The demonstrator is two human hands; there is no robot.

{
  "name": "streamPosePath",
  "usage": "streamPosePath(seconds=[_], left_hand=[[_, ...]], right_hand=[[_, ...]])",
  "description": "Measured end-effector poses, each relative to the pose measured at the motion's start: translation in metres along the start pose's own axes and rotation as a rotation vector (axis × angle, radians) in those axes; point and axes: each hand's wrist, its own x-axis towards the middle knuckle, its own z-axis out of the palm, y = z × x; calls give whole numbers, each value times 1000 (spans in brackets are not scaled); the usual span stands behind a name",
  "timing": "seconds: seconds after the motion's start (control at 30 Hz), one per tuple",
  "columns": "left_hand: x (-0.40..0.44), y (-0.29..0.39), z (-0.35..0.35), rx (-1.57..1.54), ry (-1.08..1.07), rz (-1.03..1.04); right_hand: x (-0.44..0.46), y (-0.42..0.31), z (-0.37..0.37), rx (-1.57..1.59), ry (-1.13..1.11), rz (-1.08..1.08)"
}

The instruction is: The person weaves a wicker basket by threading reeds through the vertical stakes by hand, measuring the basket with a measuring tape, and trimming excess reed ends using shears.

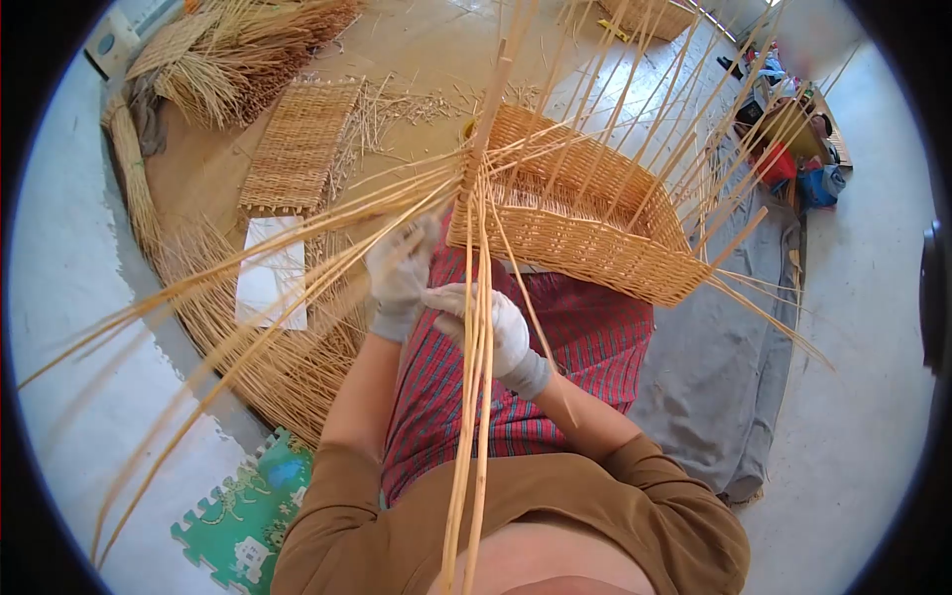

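Note:
A rectangular wicker basket [585, 233] with upright stakes rests over my lap on a red striped cloth [526, 416]. From its left corner, long loose canes [474, 367] fan out to the left and down toward my chest. My left hand [400, 266], in a whitish glove and blurred, is just below the left-going canes. My right hand [496, 322], gloved too, is behind the hanging canes, with its fingertips pointing left toward my left hand. What the fingers of either hand hold is too blurred or hidden to make out.
A flat woven panel [297, 149] and a white sheet [270, 273] lie at the left, beside long cane bundles [268, 367]. More bundles [238, 69] are at the upper left. A grey cloth [709, 387] lies at the right; a green foam mat [238, 526] is at the lower left.

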Motion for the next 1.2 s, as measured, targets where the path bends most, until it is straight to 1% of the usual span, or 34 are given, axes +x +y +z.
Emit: streamPosePath(seconds=[0.07,0.1,0.13,0.17,0.2,0.27,0.3,0.33,0.37,0.4,0.43,0.47,0.5,0.53,0.57,0.6,0.67,0.7,0.73,0.77,0.8,0.83,0.87,0.9,0.93,0.97,1.0,1.03,1.07,1.13,1.17,1.2], left_hand=[[-20,-1,-19,151,-277,-78],[-9,6,-20,156,-295,-63],[4,21,-20,-19,-325,-236],[12,38,-18,-194,-353,-418],[21,53,-15,-191,-379,-419],[50,83,-1,182,-523,64],[55,90,8,351,-609,303],[51,95,18,348,-636,303],[48,99,30,245,-707,217],[50,101,31,164,-771,129],[50,75,26,124,-593,20],[57,54,19,130,-619,25],[67,35,7,-106,-509,70],[68,25,-3,-335,-378,97],[62,24,-5,-329,-381,76],[56,24,-12,-277,-358,26],[47,22,-16,-231,-321,6],[30,18,-9,-202,-253,76],[21,13,3,-172,-184,147],[16,13,13,-169,-183,144],[10,14,22,-118,-77,118],[7,13,30,-75,31,88],[5,9,37,-81,34,67],[6,5,47,39,-7,-125],[11,1,58,156,-53,-305],[15,-19,63,143,-58,-305],[17,-52,60,280,-124,-310],[23,-57,63,419,-186,-312],[24,-61,64,419,-183,-311],[29,-62,64,232,-231,-478],[26,-79,67,255,-138,-252],[24,-96,61,264,-132,-255]], right_hand=[[29,-39,-4,-236,-11,-227],[46,-41,2,-180,-74,-339],[56,-34,6,-185,-49,-338],[59,-26,9,-169,-182,-376],[60,-22,12,-153,-315,-413],[61,-17,14,-150,-293,-418],[44,-7,25,-220,-375,-328],[28,4,39,-273,-478,-253],[23,1,43,-235,-194,-369],[18,2,38,-274,-262,-304],[21,-16,12,-314,-339,-236],[12,-17,-10,-230,-255,-102],[3,-5,-40,-181,15,-146],[1,25,-58,42,266,-218],[-1,75,-88,108,293,-311],[16,67,-113,497,516,157],[19,154,-135,1011,486,155],[21,151,-135,1009,478,145],[19,141,-133,931,545,179],[16,132,-128,855,620,228],[13,126,-128,857,624,242],[11,119,-133,576,614,308],[5,114,-138,292,591,375],[0,118,-144,157,512,347],[-1,118,-144,143,514,353],[4,119,-139,-6,546,324],[8,120,-133,-149,576,294],[11,124,-130,-313,594,211],[12,125,-128,-312,592,209],[13,127,-120,-298,655,215],[14,128,-119,-290,651,213],[13,128,-119,-211,666,250]])
